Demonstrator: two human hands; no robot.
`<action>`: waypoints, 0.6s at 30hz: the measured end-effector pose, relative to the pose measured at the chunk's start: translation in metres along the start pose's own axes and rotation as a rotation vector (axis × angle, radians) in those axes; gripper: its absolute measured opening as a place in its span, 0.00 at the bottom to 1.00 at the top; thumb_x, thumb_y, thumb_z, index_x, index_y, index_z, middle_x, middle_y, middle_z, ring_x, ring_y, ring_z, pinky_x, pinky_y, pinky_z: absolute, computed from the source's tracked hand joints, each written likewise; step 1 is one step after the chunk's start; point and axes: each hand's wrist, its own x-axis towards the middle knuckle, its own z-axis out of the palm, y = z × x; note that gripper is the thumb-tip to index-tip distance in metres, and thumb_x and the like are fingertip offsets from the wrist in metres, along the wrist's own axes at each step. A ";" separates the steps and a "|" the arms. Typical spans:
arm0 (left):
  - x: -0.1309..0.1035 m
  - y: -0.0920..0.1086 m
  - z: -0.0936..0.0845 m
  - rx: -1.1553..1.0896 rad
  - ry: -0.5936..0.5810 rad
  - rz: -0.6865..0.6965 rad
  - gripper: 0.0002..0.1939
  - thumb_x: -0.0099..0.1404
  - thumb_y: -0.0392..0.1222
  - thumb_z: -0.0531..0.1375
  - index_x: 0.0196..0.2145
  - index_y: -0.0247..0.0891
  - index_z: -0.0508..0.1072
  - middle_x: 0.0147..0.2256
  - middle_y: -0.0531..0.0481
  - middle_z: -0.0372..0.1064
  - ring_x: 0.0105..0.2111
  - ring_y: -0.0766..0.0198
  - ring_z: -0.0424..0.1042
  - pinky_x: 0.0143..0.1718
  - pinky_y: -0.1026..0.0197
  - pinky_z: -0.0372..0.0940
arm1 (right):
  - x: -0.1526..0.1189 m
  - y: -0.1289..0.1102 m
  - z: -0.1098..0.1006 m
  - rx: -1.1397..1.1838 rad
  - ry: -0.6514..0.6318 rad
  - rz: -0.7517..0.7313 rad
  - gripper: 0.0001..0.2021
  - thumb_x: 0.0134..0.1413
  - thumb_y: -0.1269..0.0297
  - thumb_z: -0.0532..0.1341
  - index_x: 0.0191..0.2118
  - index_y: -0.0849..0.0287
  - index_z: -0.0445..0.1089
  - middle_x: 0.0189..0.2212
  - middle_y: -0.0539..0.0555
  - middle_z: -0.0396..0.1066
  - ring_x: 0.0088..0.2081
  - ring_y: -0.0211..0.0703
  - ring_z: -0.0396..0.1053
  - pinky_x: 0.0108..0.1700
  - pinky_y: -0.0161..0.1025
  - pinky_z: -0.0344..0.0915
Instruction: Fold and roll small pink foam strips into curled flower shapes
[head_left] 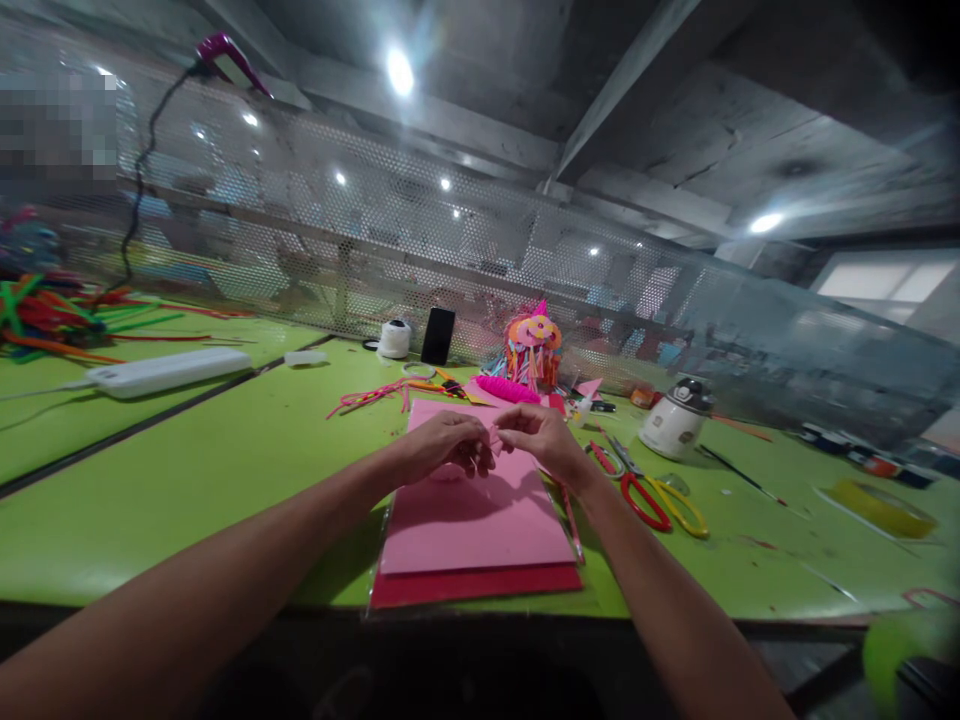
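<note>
Over a stack of coloured paper, my left hand [448,447] and my right hand [541,440] meet fingertip to fingertip. Both pinch a small folded piece of pink paper [495,438] between them; its exact shape is partly hidden by the fingers. Beneath lies a pink sheet [472,530], with a red sheet [480,586] showing along its near edge. Under my left hand another bit of pink paper [450,472] shows in part. Right of my right hand lie scissors with red and yellow handles [646,500].
Behind the paper stand a colourful fringed craft figure [534,345], a dark phone [438,335] and a white spool [394,340]. A white jar [676,418] and yellow tape roll [881,508] sit to the right. On the left lie a power strip [172,371] and pipe cleaners [52,320].
</note>
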 end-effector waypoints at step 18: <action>0.000 0.000 0.001 0.117 -0.065 -0.075 0.11 0.60 0.44 0.58 0.30 0.31 0.72 0.25 0.43 0.74 0.22 0.66 0.70 0.22 0.66 0.58 | -0.002 -0.006 0.006 -0.095 0.016 -0.001 0.13 0.45 0.64 0.65 0.38 0.64 0.70 0.24 0.51 0.69 0.24 0.34 0.66 0.28 0.35 0.65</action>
